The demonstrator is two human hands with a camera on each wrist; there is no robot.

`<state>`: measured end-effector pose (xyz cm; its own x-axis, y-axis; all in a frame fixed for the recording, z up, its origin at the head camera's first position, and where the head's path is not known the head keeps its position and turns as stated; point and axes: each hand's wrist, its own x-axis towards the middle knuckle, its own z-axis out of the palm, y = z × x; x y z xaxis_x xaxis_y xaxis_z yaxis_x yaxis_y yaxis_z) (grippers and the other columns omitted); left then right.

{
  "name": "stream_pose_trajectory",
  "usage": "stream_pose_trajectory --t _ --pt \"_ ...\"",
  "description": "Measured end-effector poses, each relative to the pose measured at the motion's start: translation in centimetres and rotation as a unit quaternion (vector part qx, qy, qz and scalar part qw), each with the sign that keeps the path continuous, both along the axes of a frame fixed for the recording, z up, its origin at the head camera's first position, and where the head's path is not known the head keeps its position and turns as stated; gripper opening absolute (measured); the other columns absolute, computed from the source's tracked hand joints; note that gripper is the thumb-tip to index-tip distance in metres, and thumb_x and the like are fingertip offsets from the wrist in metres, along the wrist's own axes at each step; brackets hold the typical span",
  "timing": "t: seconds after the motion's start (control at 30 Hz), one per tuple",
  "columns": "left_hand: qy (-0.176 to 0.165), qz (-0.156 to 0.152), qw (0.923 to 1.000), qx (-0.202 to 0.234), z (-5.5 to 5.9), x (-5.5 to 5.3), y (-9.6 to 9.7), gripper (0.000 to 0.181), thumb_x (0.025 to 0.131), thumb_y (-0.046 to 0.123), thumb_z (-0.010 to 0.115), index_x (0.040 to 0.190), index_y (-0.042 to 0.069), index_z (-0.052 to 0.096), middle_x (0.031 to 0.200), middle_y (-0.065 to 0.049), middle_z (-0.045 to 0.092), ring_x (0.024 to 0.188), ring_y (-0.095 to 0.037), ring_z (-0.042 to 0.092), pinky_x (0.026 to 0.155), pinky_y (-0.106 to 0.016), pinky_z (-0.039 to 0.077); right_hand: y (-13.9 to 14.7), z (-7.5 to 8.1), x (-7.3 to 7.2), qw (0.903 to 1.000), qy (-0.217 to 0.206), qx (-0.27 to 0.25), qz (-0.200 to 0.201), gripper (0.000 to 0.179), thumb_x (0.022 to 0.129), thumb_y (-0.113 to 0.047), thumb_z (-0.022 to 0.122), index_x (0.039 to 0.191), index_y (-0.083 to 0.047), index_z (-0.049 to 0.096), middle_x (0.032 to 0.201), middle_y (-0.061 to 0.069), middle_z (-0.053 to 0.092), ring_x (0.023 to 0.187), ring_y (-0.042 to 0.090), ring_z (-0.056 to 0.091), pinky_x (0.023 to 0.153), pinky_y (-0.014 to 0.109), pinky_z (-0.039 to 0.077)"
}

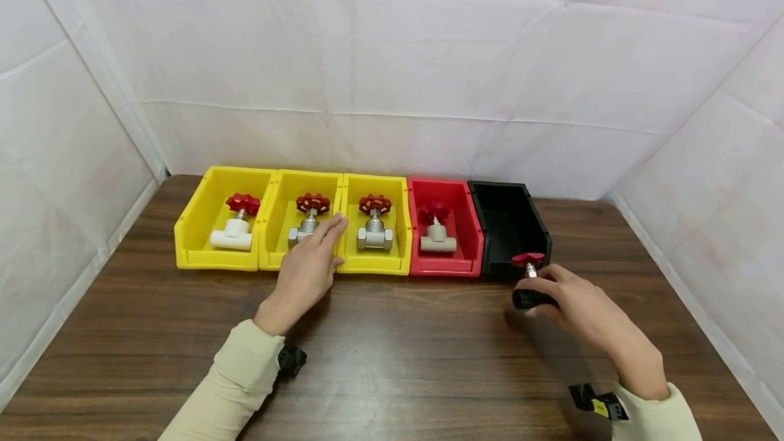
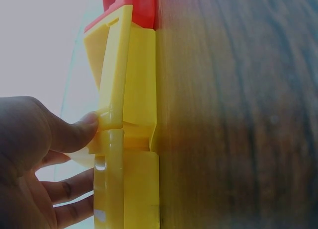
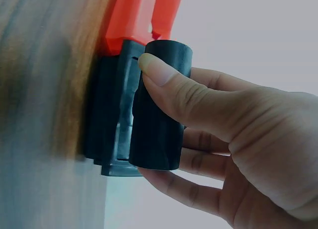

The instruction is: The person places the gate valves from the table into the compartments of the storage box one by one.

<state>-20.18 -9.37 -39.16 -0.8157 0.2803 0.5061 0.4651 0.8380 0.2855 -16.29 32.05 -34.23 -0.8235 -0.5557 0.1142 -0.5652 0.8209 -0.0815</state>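
My right hand (image 1: 584, 308) grips a black valve (image 1: 531, 299) with a red handwheel (image 1: 528, 259), just in front of the black bin (image 1: 511, 216). In the right wrist view, the thumb lies across the valve's black tube (image 3: 161, 114), with fingers behind it. My left hand (image 1: 306, 278) rests on the divider between the middle yellow bin (image 1: 300, 261) and the right yellow bin (image 1: 375, 264). Its fingers are extended, and the thumb touches the front rim in the left wrist view. Metal valves with red handwheels lie in both bins; the hand partly covers the middle bin's valve (image 1: 311, 213).
The bins stand side by side along the table's back edge. A white valve (image 1: 235, 230) lies in the left yellow bin (image 1: 214, 260), and a beige valve (image 1: 437, 240) in the red bin (image 1: 446, 267). White sheeting (image 1: 392, 53) encloses the wooden table (image 1: 392, 359).
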Motion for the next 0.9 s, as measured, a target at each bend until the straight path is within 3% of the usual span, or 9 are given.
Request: stream_pose_trajectory --t 0.27,0.63,0.9 --pt "-0.001 -0.003 1.0000 -0.003 -0.2 0.2 0.0 0.062 0.081 0.007 0.076 0.137 0.002 0.050 0.139 -0.011 0.049 0.065 -0.026 0.056 0.049 -0.031 0.044 -0.5 0.8 -0.7 0.9997 0.021 -0.010 -0.009 0.041 0.078 -0.016 0.078 0.117 -0.020 0.068 0.105 0.006 0.057 0.079 0.017 0.059 0.062 0.036 0.049" --pt "-0.001 -0.002 1.0000 -0.005 -0.1 0.0 0.0 0.062 0.082 0.008 0.075 0.138 0.003 0.050 0.140 -0.010 0.048 0.064 -0.026 0.054 0.050 -0.031 0.044 -0.8 2.1 -3.4 0.9975 0.054 -0.043 0.017 0.042 0.077 -0.014 0.080 0.117 -0.018 0.068 0.104 0.009 0.057 0.070 0.015 0.057 0.061 0.038 0.048" --pt "0.002 0.001 1.0000 -0.004 0.0 0.1 -0.1 0.061 0.082 0.007 0.075 0.137 0.003 0.050 0.139 -0.010 0.049 0.062 -0.025 0.053 0.049 -0.031 0.043 -1.4 2.7 -5.4 0.9998 0.017 -0.010 0.005 0.041 0.079 -0.014 0.079 0.119 -0.017 0.067 0.108 0.012 0.057 0.087 0.027 0.062 0.072 0.045 0.050"
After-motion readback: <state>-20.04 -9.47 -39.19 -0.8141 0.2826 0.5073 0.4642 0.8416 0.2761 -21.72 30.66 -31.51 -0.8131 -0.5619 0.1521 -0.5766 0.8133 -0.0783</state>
